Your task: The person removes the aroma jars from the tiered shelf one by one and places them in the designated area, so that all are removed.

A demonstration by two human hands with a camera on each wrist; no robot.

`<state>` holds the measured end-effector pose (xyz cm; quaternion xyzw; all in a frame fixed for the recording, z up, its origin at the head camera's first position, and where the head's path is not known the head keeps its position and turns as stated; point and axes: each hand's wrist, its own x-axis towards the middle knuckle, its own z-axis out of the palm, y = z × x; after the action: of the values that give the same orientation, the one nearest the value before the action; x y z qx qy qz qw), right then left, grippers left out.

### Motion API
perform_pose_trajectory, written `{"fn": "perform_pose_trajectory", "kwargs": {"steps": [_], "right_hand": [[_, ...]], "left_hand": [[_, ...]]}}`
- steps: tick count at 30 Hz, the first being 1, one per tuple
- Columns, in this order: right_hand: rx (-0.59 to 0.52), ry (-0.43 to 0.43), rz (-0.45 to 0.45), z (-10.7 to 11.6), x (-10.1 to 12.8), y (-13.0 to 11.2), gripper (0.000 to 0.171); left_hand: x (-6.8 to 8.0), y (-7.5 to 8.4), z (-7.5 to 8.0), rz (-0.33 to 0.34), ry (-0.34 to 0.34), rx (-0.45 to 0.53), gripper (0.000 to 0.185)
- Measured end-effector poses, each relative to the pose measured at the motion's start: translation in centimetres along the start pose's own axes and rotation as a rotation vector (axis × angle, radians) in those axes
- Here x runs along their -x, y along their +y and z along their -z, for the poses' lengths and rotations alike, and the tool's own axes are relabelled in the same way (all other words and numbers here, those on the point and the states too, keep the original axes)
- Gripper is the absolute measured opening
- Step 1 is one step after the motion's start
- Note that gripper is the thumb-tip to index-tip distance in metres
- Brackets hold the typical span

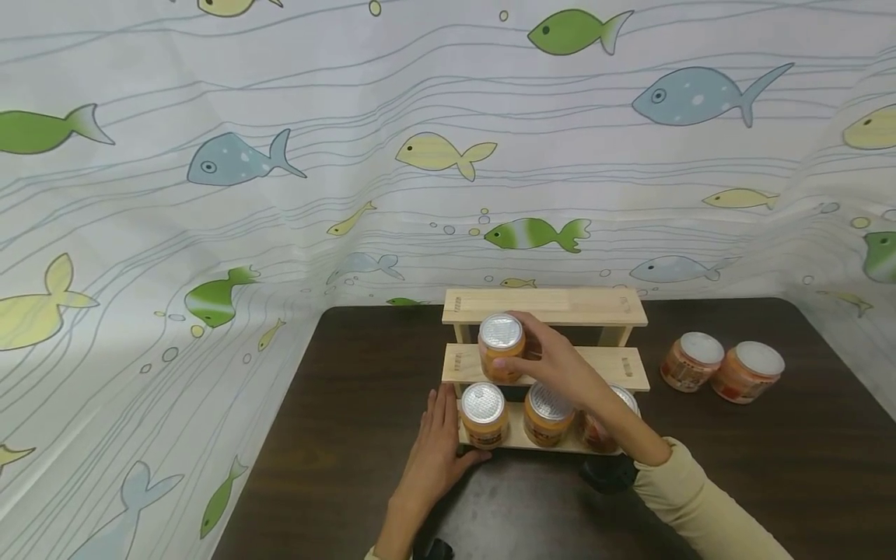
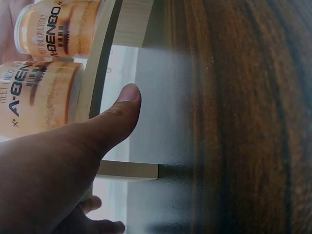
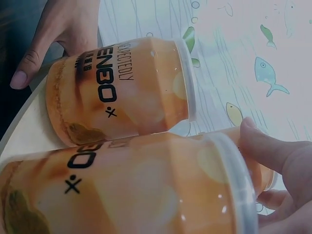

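Right hand (image 1: pixel 553 362) reaches over the 3-step wooden rack (image 1: pixel 546 307), fingers and thumb curled round an orange jar with a foil lid (image 1: pixel 501 348); that jar stands on, or just above, the middle step at its left end; whether its base is fully down cannot be told from the head view. Left hand (image 1: pixel 435 451) lies flat on the dark table (image 1: pixel 336 435), fingers straight, thumb against the rack's lower left corner, holding nothing; the wrist view shows the thumb (image 2: pixel 119 114) beside the rack's edge.

Bottom step carries 3 like jars: left jar (image 1: pixel 484 414), middle jar (image 1: pixel 548 414), and a third (image 1: pixel 625 399) mostly hidden behind the right forearm. 2 more jars (image 1: pixel 721 369) sit together on the table, well right of the rack. Top step bare.

Judgement on doing this step well: keep the left hand bracing the rack, since the light frame could slide; set the jar's base flat and well back on the narrow step before loosening the grip; keep the forearm high, as it passes just over the bottom-row lids and could tip one.
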<state>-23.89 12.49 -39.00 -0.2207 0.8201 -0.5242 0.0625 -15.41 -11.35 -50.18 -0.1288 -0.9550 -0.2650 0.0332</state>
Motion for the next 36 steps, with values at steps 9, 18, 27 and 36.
{"fn": "perform_pose_trajectory", "kwargs": {"steps": [9, 18, 27, 36], "right_hand": [[0.013, 0.018, -0.021, 0.4, 0.4, -0.1, 0.080], [0.026, 0.017, -0.001, 1.1, 0.8, -0.9, 0.081], [0.029, 0.036, 0.021, 2.6, 1.3, -1.5, 0.078], [0.030, 0.021, 0.007, 3.9, 2.0, -2.2, 0.079]], "left_hand": [[-0.1, 0.2, 0.1, -0.008, 0.002, -0.012, 0.123], [-0.2, 0.3, 0.1, -0.010, 0.008, -0.029, 0.123], [-0.2, -0.1, 0.0, -0.026, 0.022, -0.040, 0.124], [-0.1, -0.2, -0.1, -0.022, 0.022, -0.037, 0.124]]}}
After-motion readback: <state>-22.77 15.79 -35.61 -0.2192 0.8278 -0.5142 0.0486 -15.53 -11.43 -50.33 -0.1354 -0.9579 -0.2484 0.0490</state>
